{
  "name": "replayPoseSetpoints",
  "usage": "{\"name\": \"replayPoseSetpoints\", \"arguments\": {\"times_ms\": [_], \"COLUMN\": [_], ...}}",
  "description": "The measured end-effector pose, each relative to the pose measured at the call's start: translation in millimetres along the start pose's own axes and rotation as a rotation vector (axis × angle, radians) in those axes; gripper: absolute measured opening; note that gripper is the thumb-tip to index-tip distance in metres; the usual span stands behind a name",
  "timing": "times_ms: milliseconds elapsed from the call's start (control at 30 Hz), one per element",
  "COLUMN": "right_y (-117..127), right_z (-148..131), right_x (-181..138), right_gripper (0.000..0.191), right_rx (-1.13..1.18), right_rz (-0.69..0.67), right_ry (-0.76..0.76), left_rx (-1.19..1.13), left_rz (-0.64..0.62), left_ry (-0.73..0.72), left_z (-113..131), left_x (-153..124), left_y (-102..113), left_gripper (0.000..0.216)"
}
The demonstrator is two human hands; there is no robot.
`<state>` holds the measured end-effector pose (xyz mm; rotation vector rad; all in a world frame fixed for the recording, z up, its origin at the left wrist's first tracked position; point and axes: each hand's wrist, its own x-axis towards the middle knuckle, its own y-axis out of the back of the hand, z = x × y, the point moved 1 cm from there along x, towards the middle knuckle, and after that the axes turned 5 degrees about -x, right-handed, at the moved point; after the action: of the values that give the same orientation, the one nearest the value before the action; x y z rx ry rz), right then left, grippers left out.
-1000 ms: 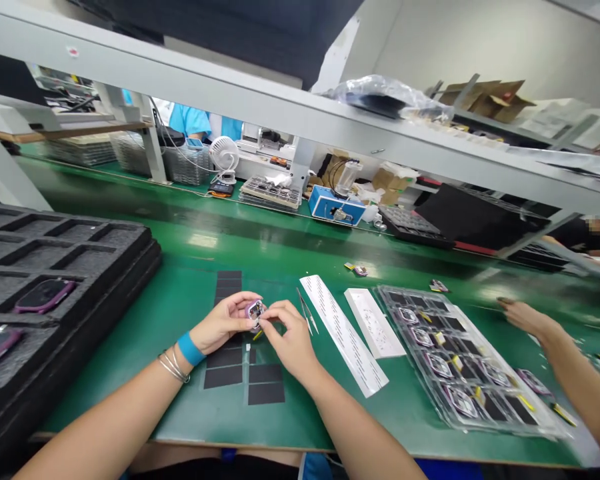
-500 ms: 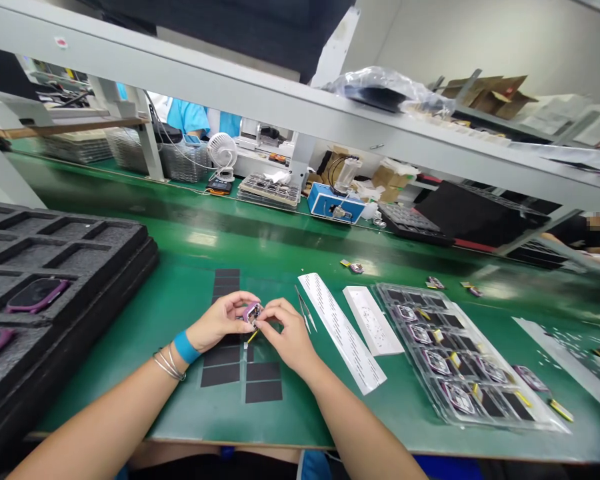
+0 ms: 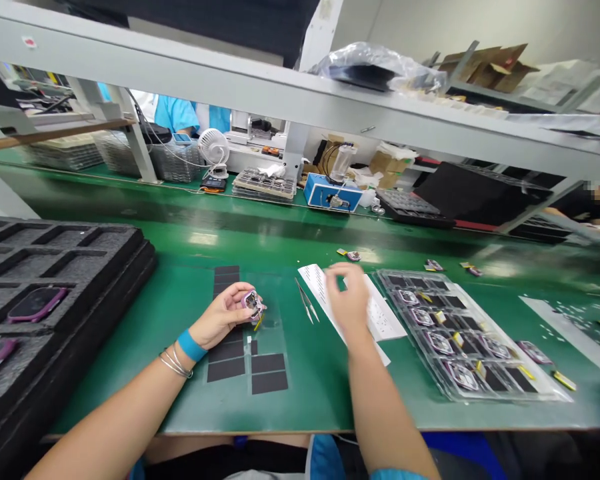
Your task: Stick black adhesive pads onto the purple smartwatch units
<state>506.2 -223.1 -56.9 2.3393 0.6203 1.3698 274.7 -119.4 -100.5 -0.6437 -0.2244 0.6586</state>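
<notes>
My left hand is closed around a small purple watch case, held just above the green bench with a yellow tab hanging under it. My right hand hovers over the white sticker strips, smeared by motion, so its fingers do not read. Metal tweezers lie on the bench between the two hands. Black rectangular pads lie below my left hand.
A clear tray with several purple watch cases sits to the right. Black foam trays holding purple parts stand at the left. A few loose parts lie farther back. A shelf beam crosses overhead, with a fan and boxes behind.
My right hand has left the watch case and swung right over the white strips. The other person's arm seen a second ago at the right is gone. The left hand still holds the case.
</notes>
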Motion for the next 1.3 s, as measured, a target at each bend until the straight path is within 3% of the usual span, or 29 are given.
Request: {"name": "replayPoseSetpoints", "arguments": {"times_ms": [33, 100, 200, 267, 333, 367, 467, 567, 667, 800, 967, 1000, 1133, 1233, 1300], "right_y": [12.7, 34.6, 47.5, 38.6, 18.6, 6.4, -25.1, -36.7, -36.7, -24.5, 25.8, 36.8, 64.3, 57.2, 36.5], "right_z": [23.9, 68.9, 98.5, 82.9, 45.7, 23.4, -38.3, -70.3, -74.4, -53.5, 23.8, 42.8, 96.1, 91.1, 65.9], "right_x": [9.2, 20.8, 24.1, 21.0, 13.4, 7.5, -17.1, -39.2, -46.6, -30.1, 10.9, 16.9, 26.7, 26.2, 22.1], "right_gripper": [0.008, 0.006, 0.011, 0.013, 0.015, 0.015, 0.009, 0.004, 0.005, 0.008, 0.019, 0.022, 0.015, 0.018, 0.022], "right_rx": [-0.120, -0.346, -0.447, -0.383, -0.154, 0.037, 0.477, 0.582, 0.578, 0.352, -0.186, -0.265, -0.353, -0.319, -0.083], "right_rz": [0.032, -0.103, -0.213, -0.096, 0.013, -0.010, -0.313, -0.413, -0.407, -0.262, 0.214, 0.218, -0.022, 0.043, 0.083], "right_ry": [-0.175, -0.493, -0.625, -0.534, -0.359, -0.282, -0.086, 0.021, 0.023, -0.039, -0.248, -0.321, -0.579, -0.571, -0.516], "left_rx": [-0.015, -0.043, -0.072, -0.083, -0.092, -0.094, -0.100, -0.113, -0.119, -0.112, -0.105, -0.104, -0.079, -0.053, -0.044], "left_rz": [-0.004, -0.020, -0.057, -0.077, -0.097, -0.105, -0.127, -0.140, -0.144, -0.130, -0.119, -0.118, -0.103, -0.093, -0.089], "left_ry": [0.006, 0.021, 0.052, 0.074, 0.092, 0.100, 0.117, 0.135, 0.143, 0.138, 0.114, 0.116, 0.142, 0.143, 0.132], "left_z": [1.0, 2.1, 1.1, -0.4, -1.8, -2.3, -3.5, -4.5, -5.1, -5.0, -3.8, -3.4, -0.7, 1.6, 1.9], "left_x": [-0.7, -1.7, -2.0, -1.8, -1.7, -1.6, -1.4, -0.9, -0.2, 0.5, 0.2, -0.2, -2.3, -2.8, -3.1], "left_y": [-0.7, -1.3, -0.2, 0.9, 1.5, 1.6, 2.1, 3.0, 3.9, 4.7, 3.3, 2.3, -2.2, -4.0, -4.6], "left_gripper": [0.041, 0.041, 0.042, 0.042, 0.042, 0.042, 0.042, 0.043, 0.045, 0.046, 0.043, 0.043, 0.038, 0.037, 0.038]}}
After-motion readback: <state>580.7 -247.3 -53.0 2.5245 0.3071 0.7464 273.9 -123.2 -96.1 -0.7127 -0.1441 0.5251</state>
